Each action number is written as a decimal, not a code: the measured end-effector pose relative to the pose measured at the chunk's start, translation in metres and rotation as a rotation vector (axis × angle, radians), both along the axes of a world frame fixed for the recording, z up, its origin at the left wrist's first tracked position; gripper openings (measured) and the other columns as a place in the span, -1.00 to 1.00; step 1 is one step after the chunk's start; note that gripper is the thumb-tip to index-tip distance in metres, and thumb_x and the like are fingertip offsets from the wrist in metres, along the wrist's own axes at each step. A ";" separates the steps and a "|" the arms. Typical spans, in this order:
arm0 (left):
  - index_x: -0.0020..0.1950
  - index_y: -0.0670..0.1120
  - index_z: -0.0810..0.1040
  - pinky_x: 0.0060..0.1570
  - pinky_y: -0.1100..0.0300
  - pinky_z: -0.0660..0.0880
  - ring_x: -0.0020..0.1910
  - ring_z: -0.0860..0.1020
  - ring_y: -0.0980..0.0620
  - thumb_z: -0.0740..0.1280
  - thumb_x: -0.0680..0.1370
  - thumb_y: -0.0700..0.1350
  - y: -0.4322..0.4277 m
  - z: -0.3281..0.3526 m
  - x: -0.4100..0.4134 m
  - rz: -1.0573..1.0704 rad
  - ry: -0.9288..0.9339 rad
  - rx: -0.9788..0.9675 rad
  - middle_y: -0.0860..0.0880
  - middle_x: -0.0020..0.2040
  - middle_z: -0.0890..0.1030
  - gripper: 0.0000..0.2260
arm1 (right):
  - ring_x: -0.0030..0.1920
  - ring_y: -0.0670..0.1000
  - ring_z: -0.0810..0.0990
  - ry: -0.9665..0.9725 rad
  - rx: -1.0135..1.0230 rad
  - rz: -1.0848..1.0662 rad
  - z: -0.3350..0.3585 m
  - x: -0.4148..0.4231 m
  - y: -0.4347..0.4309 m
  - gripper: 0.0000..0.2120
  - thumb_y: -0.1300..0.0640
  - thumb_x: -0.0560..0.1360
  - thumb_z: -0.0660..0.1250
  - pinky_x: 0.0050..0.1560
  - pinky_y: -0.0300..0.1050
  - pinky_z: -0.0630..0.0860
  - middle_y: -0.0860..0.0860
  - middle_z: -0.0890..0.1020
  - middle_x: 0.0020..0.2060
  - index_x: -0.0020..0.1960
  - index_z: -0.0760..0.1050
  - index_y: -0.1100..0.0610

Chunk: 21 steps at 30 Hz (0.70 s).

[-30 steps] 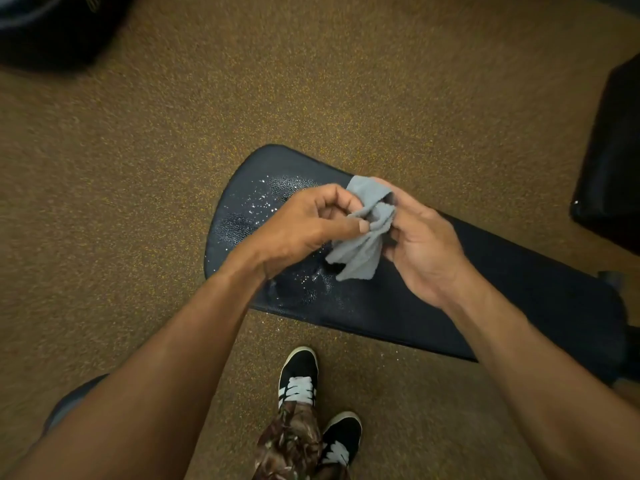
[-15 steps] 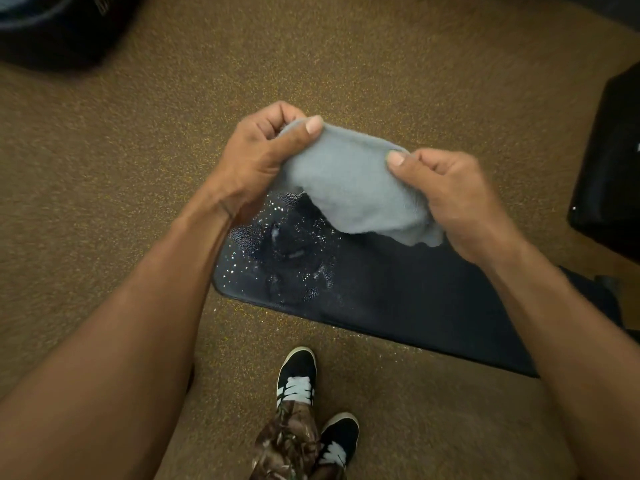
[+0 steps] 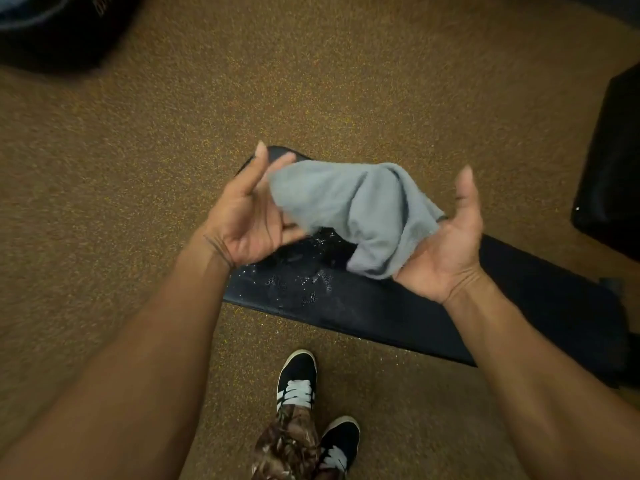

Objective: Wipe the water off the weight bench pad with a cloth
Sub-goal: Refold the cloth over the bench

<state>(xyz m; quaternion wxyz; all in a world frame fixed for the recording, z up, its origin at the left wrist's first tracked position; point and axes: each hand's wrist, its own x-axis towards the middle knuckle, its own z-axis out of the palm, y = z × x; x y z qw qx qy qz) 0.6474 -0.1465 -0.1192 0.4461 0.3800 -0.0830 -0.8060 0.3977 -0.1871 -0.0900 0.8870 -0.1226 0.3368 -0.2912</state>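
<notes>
A grey cloth (image 3: 346,202) lies loosely bunched across both of my hands, held above the dark weight bench pad (image 3: 398,306). My left hand (image 3: 246,220) is turned palm-up with its thumb raised off the cloth and its fingers reaching under the cloth's left end. My right hand (image 3: 446,251) is also palm-up with its thumb raised, and the cloth's right end drapes over its fingers and hides them. Water droplets (image 3: 301,282) glisten on the pad's left end, below the cloth. The pad runs from the centre down to the right.
Brown speckled floor (image 3: 104,202) surrounds the bench. A black rounded object (image 3: 52,26) sits at the top left and a black block (image 3: 613,174) at the right edge. My black shoes (image 3: 298,379) stand just in front of the pad.
Both hands have let go of their pinch on the cloth and turned palm-up with thumbs raised. The cloth, earlier stretched between them, now lies bunched across the fingers.
</notes>
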 end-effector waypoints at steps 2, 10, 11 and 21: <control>0.48 0.06 0.43 0.09 -0.07 0.64 0.09 0.69 -0.09 0.53 0.39 0.26 0.010 -0.008 -0.009 -0.112 -0.072 0.021 -0.11 0.23 0.67 -0.28 | 0.38 0.26 0.44 0.077 -0.001 0.041 -0.005 0.004 0.005 -0.11 -0.43 0.43 0.16 0.42 0.24 0.30 0.27 0.47 0.36 0.45 0.39 0.26; 0.14 0.04 0.60 -0.24 0.18 0.55 -0.17 0.57 0.08 0.44 0.52 -0.23 0.014 -0.020 -0.011 0.173 -0.502 0.008 0.06 -0.02 0.65 -0.74 | -0.06 0.10 0.68 0.828 -0.167 0.092 -0.010 -0.001 -0.007 -0.82 0.26 0.49 0.43 -0.10 -0.06 0.61 0.14 0.71 -0.08 0.09 0.62 0.25; 0.10 0.04 0.61 -0.22 0.18 0.54 -0.16 0.57 0.08 0.43 0.53 -0.22 0.016 -0.018 -0.009 0.117 -0.525 0.001 0.08 -0.04 0.66 -0.79 | -0.10 0.09 0.68 0.883 -0.174 0.067 -0.009 -0.003 -0.010 -0.86 0.24 0.49 0.42 -0.11 -0.05 0.60 0.12 0.71 -0.13 0.04 0.63 0.24; 0.24 0.04 0.57 -0.12 0.09 0.42 -0.07 0.58 0.01 0.55 0.42 -0.15 0.009 0.019 0.016 -0.496 -0.831 -0.106 -0.04 0.08 0.67 -0.58 | -0.12 -0.03 0.66 1.270 -0.626 -0.047 0.008 -0.009 -0.038 -0.73 -0.14 0.61 0.24 -0.05 0.01 0.59 0.00 0.67 -0.14 -0.09 0.52 0.03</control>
